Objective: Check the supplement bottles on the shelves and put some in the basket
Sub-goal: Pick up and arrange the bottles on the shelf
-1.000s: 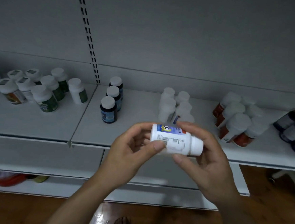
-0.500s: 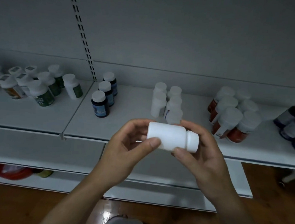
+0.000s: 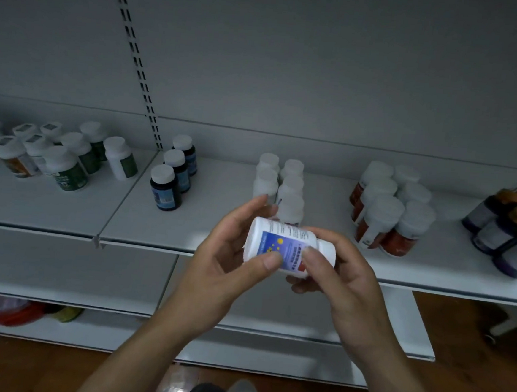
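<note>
The white supplement bottle (image 3: 288, 247) is off the shelf and held in the air in front of the upper shelf's front edge (image 3: 142, 244), between both hands. It lies on its side, long axis running left to right and tilted slightly down toward the cap, which points to the person's right; the base points left. The left hand (image 3: 224, 264) is closed on the base end, thumb across the lower front of the blue label, fingers curled behind the base. The right hand (image 3: 343, 283) is closed on the cap end, thumb pressing the label near the red patch, fingers wrapped beneath and behind. Both grips are firm contact grips; neither hand is free. The blue label panel faces the camera, so the step in hand is judged to be label inspection. No basket is visible in this view; its direction from the hands cannot be told. A red and yellow object (image 3: 13, 311) lies on the lowest shelf at far left, but its identity is unclear. The matching white bottles (image 3: 278, 182) stand upright directly behind the held one, just beyond the left fingertips. Judgement: a transfer requires one hand to release; either could carry, as each holds an end, and returning it upright would require turning the cap upward.
</note>
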The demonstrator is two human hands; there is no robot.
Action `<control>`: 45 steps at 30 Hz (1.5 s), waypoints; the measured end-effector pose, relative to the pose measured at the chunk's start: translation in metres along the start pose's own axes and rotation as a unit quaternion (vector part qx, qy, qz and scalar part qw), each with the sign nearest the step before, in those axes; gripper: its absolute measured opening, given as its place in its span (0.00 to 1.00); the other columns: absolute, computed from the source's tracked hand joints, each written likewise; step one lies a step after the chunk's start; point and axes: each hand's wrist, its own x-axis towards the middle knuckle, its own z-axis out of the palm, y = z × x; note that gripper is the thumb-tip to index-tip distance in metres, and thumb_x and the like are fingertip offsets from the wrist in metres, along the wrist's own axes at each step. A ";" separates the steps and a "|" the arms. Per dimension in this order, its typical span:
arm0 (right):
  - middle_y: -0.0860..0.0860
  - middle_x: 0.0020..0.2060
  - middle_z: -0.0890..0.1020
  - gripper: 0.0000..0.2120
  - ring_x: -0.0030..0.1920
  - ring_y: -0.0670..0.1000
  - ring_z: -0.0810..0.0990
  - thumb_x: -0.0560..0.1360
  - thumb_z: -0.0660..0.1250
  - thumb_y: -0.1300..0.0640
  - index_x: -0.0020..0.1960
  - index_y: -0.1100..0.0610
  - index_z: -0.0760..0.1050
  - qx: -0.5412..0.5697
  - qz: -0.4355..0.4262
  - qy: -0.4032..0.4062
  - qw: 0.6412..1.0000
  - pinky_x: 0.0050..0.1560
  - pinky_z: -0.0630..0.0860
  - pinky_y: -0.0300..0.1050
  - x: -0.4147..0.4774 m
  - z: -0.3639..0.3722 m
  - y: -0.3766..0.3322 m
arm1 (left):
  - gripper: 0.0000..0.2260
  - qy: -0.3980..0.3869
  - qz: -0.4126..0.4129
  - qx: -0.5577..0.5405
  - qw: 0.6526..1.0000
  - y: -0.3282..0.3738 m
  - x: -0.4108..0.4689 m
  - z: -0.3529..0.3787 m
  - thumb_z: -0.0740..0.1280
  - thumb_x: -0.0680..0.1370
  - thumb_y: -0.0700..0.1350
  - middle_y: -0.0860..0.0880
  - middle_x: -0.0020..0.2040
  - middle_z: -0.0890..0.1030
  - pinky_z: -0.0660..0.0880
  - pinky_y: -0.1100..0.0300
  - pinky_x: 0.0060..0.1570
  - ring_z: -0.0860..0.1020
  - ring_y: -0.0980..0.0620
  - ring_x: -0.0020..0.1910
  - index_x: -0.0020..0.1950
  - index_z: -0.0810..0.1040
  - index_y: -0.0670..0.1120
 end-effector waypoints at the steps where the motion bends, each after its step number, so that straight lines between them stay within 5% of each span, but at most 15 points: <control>1: 0.49 0.46 0.85 0.18 0.41 0.47 0.83 0.69 0.71 0.45 0.55 0.52 0.79 0.002 0.007 0.002 1.000 0.38 0.79 0.40 0.000 0.001 0.001 | 0.25 -0.007 0.006 -0.006 1.000 0.000 0.000 0.000 0.70 0.73 0.40 0.54 0.64 0.79 0.78 0.63 0.52 0.79 0.53 0.61 0.70 0.71 0.48; 4: 0.48 0.50 0.84 0.23 0.46 0.47 0.83 0.67 0.69 0.42 0.59 0.49 0.77 0.010 0.009 -0.008 1.000 0.40 0.80 0.41 -0.001 0.004 0.004 | 0.20 0.014 0.011 -0.015 1.000 0.001 -0.001 0.002 0.71 0.73 0.37 0.49 0.59 0.82 0.78 0.64 0.50 0.81 0.53 0.56 0.64 0.75 0.45; 9: 0.48 0.51 0.84 0.19 0.46 0.50 0.84 0.70 0.71 0.56 0.61 0.52 0.75 0.025 -0.009 -0.019 0.999 0.41 0.80 0.41 -0.004 0.005 0.007 | 0.20 0.027 0.005 -0.020 0.999 -0.001 -0.004 0.001 0.73 0.75 0.42 0.49 0.59 0.82 0.77 0.65 0.49 0.81 0.53 0.56 0.66 0.74 0.46; 14: 0.53 0.46 0.85 0.22 0.41 0.52 0.84 0.66 0.67 0.38 0.53 0.51 0.80 0.064 0.069 -0.011 0.995 0.38 0.79 0.41 0.002 0.009 0.009 | 0.25 -0.004 0.006 -0.025 1.000 -0.003 -0.010 -0.006 0.69 0.73 0.34 0.48 0.64 0.79 0.78 0.60 0.54 0.78 0.49 0.62 0.69 0.70 0.45; 18: 0.46 0.55 0.82 0.26 0.53 0.49 0.82 0.66 0.70 0.44 0.63 0.48 0.75 0.050 0.035 -0.030 0.998 0.44 0.81 0.43 0.000 0.011 0.010 | 0.21 0.046 -0.017 -0.044 0.998 -0.003 -0.010 -0.009 0.74 0.71 0.38 0.48 0.56 0.83 0.78 0.64 0.49 0.82 0.53 0.55 0.63 0.75 0.45; 21: 0.46 0.54 0.82 0.24 0.51 0.48 0.82 0.65 0.72 0.48 0.61 0.49 0.76 0.033 0.009 -0.026 0.999 0.43 0.80 0.42 -0.002 0.014 0.011 | 0.20 0.054 -0.018 -0.035 0.998 -0.004 -0.010 -0.012 0.73 0.69 0.41 0.49 0.55 0.84 0.78 0.65 0.47 0.82 0.54 0.53 0.61 0.76 0.46; 27: 0.51 0.47 0.84 0.26 0.43 0.53 0.85 0.63 0.68 0.37 0.55 0.50 0.80 0.052 0.088 0.015 0.995 0.39 0.79 0.42 0.006 0.022 0.014 | 0.27 0.006 0.004 0.007 1.000 -0.007 -0.010 -0.026 0.71 0.72 0.37 0.55 0.63 0.79 0.77 0.64 0.53 0.77 0.55 0.62 0.69 0.70 0.51; 32: 0.48 0.53 0.81 0.24 0.52 0.51 0.82 0.64 0.73 0.46 0.59 0.45 0.77 0.066 0.073 -0.015 0.995 0.45 0.80 0.44 0.008 0.034 0.018 | 0.20 0.041 -0.020 0.013 0.999 -0.009 -0.004 -0.040 0.73 0.72 0.43 0.55 0.56 0.82 0.77 0.66 0.49 0.80 0.55 0.57 0.63 0.75 0.52; 38: 0.49 0.49 0.84 0.21 0.49 0.47 0.82 0.66 0.76 0.47 0.57 0.50 0.78 0.068 0.088 0.040 0.993 0.45 0.78 0.41 0.018 0.062 0.019 | 0.23 0.066 -0.080 0.025 0.994 -0.012 0.007 -0.063 0.71 0.65 0.57 0.49 0.50 0.83 0.81 0.57 0.52 0.82 0.52 0.49 0.56 0.77 0.48; 42: 0.50 0.48 0.85 0.22 0.49 0.46 0.83 0.67 0.71 0.47 0.58 0.53 0.78 0.048 0.091 0.092 0.990 0.45 0.78 0.39 0.027 0.078 0.018 | 0.22 0.030 -0.127 0.082 0.988 -0.017 0.016 -0.079 0.68 0.67 0.63 0.53 0.46 0.83 0.80 0.57 0.54 0.82 0.55 0.48 0.54 0.78 0.49; 45: 0.46 0.48 0.84 0.21 0.49 0.44 0.83 0.65 0.72 0.45 0.56 0.50 0.77 -0.029 0.082 0.119 0.989 0.45 0.78 0.38 0.033 0.082 0.017 | 0.20 -0.024 -0.136 0.139 0.981 -0.024 0.023 -0.092 0.72 0.70 0.58 0.60 0.54 0.81 0.76 0.64 0.54 0.79 0.59 0.56 0.61 0.75 0.56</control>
